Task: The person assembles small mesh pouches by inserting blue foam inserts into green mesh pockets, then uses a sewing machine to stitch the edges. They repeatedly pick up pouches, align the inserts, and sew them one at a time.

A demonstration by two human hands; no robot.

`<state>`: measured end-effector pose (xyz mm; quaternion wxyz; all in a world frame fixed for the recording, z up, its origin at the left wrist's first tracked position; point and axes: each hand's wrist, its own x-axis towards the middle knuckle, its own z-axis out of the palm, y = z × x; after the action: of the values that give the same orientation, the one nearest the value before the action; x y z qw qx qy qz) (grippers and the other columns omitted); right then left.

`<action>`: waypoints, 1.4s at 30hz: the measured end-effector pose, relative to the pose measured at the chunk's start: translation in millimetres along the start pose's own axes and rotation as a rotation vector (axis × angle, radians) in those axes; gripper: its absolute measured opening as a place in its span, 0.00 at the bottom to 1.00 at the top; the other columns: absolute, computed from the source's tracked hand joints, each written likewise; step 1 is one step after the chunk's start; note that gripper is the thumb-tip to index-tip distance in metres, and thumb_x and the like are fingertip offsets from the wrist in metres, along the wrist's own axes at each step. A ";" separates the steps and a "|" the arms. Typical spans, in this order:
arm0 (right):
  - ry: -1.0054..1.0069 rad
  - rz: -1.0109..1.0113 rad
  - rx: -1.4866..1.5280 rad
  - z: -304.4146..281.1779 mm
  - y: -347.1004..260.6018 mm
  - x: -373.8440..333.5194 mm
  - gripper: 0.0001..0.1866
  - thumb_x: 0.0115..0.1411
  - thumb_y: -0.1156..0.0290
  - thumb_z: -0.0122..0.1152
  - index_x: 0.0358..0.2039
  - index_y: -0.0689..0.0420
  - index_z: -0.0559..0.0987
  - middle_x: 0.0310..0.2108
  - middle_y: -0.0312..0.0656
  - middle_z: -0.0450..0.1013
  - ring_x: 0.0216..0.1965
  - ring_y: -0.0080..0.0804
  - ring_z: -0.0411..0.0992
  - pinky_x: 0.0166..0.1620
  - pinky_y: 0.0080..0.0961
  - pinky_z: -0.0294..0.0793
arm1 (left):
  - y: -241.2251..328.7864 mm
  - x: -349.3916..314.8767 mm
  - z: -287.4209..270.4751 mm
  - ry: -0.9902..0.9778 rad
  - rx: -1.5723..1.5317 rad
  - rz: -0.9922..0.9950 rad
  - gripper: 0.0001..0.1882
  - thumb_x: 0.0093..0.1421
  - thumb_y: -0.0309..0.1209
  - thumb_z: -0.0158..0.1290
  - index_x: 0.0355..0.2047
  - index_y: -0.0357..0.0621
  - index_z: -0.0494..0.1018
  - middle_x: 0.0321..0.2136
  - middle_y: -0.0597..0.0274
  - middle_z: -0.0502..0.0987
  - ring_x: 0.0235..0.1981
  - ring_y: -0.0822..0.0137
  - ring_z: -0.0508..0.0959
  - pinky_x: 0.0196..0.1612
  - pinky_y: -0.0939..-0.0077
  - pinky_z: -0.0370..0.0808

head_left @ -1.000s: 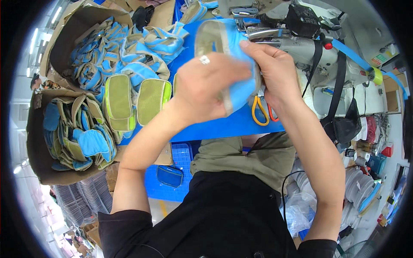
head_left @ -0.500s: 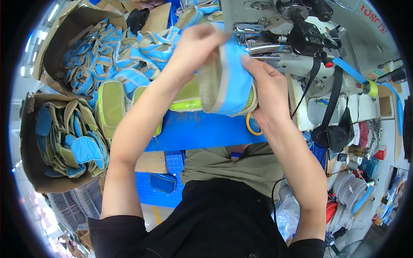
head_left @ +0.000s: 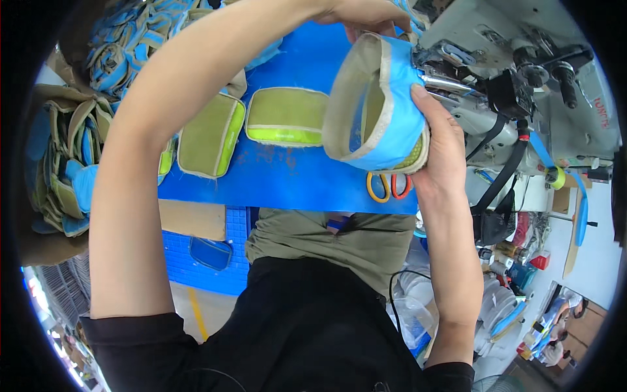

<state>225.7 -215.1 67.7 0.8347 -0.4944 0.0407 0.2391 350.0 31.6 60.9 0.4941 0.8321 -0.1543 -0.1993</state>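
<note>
Blue fabric pouch [head_left: 385,104] now nearer the sewing machine [head_left: 522,78].

You sit at a bench [head_left: 294,176] covered with a bright blue top, its front edge running across in front of your lap. At its right end stands a pale grey sewing machine [head_left: 522,85], with black straps hanging down its side. To your left, cardboard boxes [head_left: 39,242] sit packed with blue and tan fabric pieces. Below the bench you see a blue plastic crate [head_left: 209,251] on a pale floor [head_left: 186,310] marked with a yellow line. Off to your lower right, stacks of white and blue goods crowd the floor, and the light there is bright.
</note>
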 end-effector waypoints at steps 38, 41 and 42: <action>-0.063 0.040 0.097 -5.0 -0.6 -0.7 0.10 0.63 0.69 0.69 0.36 0.65 0.83 0.32 0.40 0.81 0.30 0.22 0.78 0.36 0.22 0.79 | 18.2 -22.4 -19.5 -0.107 -0.369 -0.027 0.17 0.61 0.30 0.63 0.50 0.39 0.78 0.44 0.62 0.82 0.41 0.72 0.81 0.47 0.74 0.77; -0.060 0.033 0.103 -6.2 -0.5 1.7 0.10 0.63 0.69 0.69 0.36 0.65 0.83 0.32 0.39 0.81 0.30 0.21 0.78 0.36 0.21 0.79 | 20.5 -21.0 -17.9 -0.090 -0.363 -0.009 0.16 0.61 0.30 0.63 0.48 0.39 0.78 0.43 0.62 0.82 0.40 0.72 0.81 0.46 0.74 0.77; -0.060 0.034 0.104 -6.1 0.2 1.7 0.10 0.63 0.69 0.69 0.36 0.65 0.83 0.32 0.39 0.81 0.30 0.21 0.78 0.36 0.21 0.78 | 20.9 -21.4 -16.8 -0.084 -0.359 -0.004 0.16 0.61 0.31 0.63 0.47 0.39 0.78 0.43 0.62 0.82 0.40 0.72 0.81 0.46 0.74 0.77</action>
<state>228.1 -219.6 63.8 0.8559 -0.4422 0.0365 0.2657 338.2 44.4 90.5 0.6273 0.7220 -0.1350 -0.2589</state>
